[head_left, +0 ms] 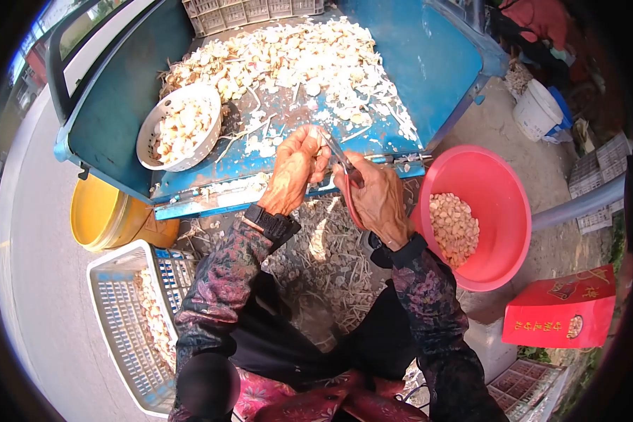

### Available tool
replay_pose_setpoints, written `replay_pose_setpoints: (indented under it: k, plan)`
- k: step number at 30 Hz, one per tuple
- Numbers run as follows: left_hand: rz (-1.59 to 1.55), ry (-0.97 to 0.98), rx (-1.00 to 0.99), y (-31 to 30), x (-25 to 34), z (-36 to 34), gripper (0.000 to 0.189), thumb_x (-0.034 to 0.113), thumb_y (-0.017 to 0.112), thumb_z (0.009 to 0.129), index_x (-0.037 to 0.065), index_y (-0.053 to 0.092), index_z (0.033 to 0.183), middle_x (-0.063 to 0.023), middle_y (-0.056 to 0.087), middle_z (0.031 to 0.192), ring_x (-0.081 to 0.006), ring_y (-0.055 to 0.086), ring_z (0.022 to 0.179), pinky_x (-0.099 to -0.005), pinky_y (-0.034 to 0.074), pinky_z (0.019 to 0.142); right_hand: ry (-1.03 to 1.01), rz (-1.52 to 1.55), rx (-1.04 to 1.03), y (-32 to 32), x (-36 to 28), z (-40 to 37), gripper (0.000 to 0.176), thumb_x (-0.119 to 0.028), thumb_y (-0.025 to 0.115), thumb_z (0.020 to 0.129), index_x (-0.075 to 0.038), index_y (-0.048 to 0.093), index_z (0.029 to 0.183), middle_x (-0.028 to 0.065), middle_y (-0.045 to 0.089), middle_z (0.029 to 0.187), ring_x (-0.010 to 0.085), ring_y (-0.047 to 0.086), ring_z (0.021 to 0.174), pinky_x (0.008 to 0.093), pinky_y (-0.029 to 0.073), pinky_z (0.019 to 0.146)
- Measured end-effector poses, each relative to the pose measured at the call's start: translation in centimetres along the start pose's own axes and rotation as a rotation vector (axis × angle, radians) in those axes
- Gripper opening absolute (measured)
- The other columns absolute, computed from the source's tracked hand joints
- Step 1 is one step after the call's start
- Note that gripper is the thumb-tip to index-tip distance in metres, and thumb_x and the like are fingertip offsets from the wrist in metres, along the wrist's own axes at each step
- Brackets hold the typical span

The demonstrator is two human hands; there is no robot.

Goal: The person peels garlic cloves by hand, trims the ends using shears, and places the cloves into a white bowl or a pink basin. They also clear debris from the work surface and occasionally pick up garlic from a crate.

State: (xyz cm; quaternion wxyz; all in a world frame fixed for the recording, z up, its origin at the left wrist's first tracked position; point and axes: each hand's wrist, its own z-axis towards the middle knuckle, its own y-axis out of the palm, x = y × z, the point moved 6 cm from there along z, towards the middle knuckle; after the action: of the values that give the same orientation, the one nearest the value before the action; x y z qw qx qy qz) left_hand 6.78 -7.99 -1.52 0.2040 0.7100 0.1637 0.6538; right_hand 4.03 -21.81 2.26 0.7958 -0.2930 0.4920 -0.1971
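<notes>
My right hand [380, 197] grips scissors [340, 156] with red handles, their blades pointing up and left towards my other hand. My left hand [297, 169] is closed in a pinch, its fingertips beside the blade tips. A small pale piece [323, 138] shows between those fingers; its kind is hard to make out. Both hands are above the front edge of a blue cart bed [429, 77]. On the bed lies a heap of pale, cream-coloured pieces [281, 60] with thin stalks scattered about. A white perforated bowl [211, 141] of similar pieces stands to the left.
At the right stands a pink bucket [503, 211] partly filled with tan pieces. A white plastic basket [109, 264] and a yellow bucket [91, 218] are on the left. Stalks litter the ground [344, 239] below. A red box [559, 313] lies at lower right.
</notes>
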Motion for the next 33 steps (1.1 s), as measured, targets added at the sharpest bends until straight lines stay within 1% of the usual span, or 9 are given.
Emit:
replay_pose_setpoints:
  k: [10,14,17,20,23,24,26,29,33]
  plan:
    - [0.003,0.035,-0.016,0.0,0.2,0.1,0.017,0.024,0.051,0.097,0.007,0.052,0.094,0.0,0.052,0.071,-0.005,0.043,0.051,-0.0184,0.031,0.039,-0.006,0.097,-0.028,0.5,1.0,-0.1,0.027,-0.025,0.067,0.082,-0.004,0.061,0.098,0.0121,0.054,0.055,0.0292,0.056,0.05,0.0387,0.04,0.049]
    - [-0.316,-0.094,0.013,-0.7,-0.2,0.4,0.02,0.027,0.051,0.097,0.008,0.048,0.088,-0.0038,0.054,0.074,-0.0092,0.047,0.053,-0.0208,0.034,0.041,0.143,0.197,0.118,-0.7,1.5,0.4,0.025,-0.024,0.066,0.086,-0.003,0.064,0.1,0.0061,0.054,0.054,0.0066,0.047,0.049,0.0286,0.038,0.045]
    - [-0.42,-0.109,0.006,-0.8,1.8,0.1,0.02,0.025,0.049,0.097,0.006,0.05,0.09,-0.0048,0.055,0.079,-0.0106,0.045,0.056,-0.0225,0.035,0.044,0.127,0.232,0.179,-1.1,1.5,0.5,0.027,-0.025,0.067,0.086,-0.002,0.064,0.1,0.0034,0.053,0.052,0.0067,0.046,0.048,0.0283,0.037,0.045]
    - [-0.333,-0.019,0.111,-3.7,5.0,0.4,0.019,0.023,0.053,0.094,0.004,0.05,0.09,-0.0068,0.057,0.082,-0.013,0.051,0.064,-0.0236,0.039,0.048,0.136,0.204,0.175,-1.4,1.2,0.5,0.028,-0.027,0.067,0.085,-0.002,0.064,0.098,0.0046,0.052,0.052,0.0086,0.046,0.046,0.0298,0.036,0.045]
    - [-0.103,0.267,0.273,-9.5,12.2,0.1,0.015,0.018,0.054,0.091,0.003,0.051,0.092,-0.0095,0.056,0.087,-0.0177,0.055,0.074,-0.0273,0.048,0.06,0.179,0.196,0.157,-2.0,1.0,0.6,0.03,-0.031,0.065,0.086,-0.003,0.063,0.095,0.0059,0.05,0.051,0.0126,0.047,0.045,0.0319,0.036,0.045]
    - [0.195,0.448,0.387,-12.4,14.6,0.1,0.027,0.025,0.054,0.09,0.001,0.055,0.102,-0.0122,0.059,0.094,-0.0211,0.058,0.083,-0.0307,0.05,0.07,0.215,0.21,0.123,-2.1,1.0,0.6,0.031,-0.033,0.063,0.087,-0.003,0.063,0.093,0.0066,0.048,0.05,0.0149,0.047,0.044,0.033,0.036,0.046]
    - [0.849,0.521,0.59,-15.0,18.5,-1.2,0.044,0.034,0.054,0.09,-0.003,0.055,0.114,-0.0151,0.06,0.105,-0.0255,0.058,0.099,-0.0351,0.048,0.085,0.204,0.246,0.132,-2.5,1.2,0.8,0.033,-0.036,0.061,0.088,-0.003,0.059,0.083,0.0073,0.048,0.05,0.0185,0.048,0.044,0.0342,0.036,0.046]
    - [1.031,0.577,0.558,-14.2,19.3,-1.9,0.05,0.037,0.055,0.09,-0.003,0.054,0.12,-0.0167,0.06,0.112,-0.0259,0.056,0.107,-0.0351,0.042,0.094,0.2,0.269,0.176,-3.2,1.3,0.7,0.032,-0.034,0.062,0.087,-0.003,0.057,0.081,0.0073,0.049,0.05,0.0184,0.05,0.044,0.0341,0.037,0.047]
    - [0.935,0.352,0.211,-8.5,13.1,2.6,0.039,0.029,0.055,0.092,-0.004,0.06,0.112,-0.0108,0.065,0.098,-0.0173,0.059,0.091,-0.0307,0.045,0.082,0.217,0.306,0.188,-3.3,1.2,0.7,0.032,-0.033,0.065,0.085,-0.003,0.06,0.092,0.0058,0.051,0.052,0.018,0.052,0.046,0.0335,0.038,0.047]
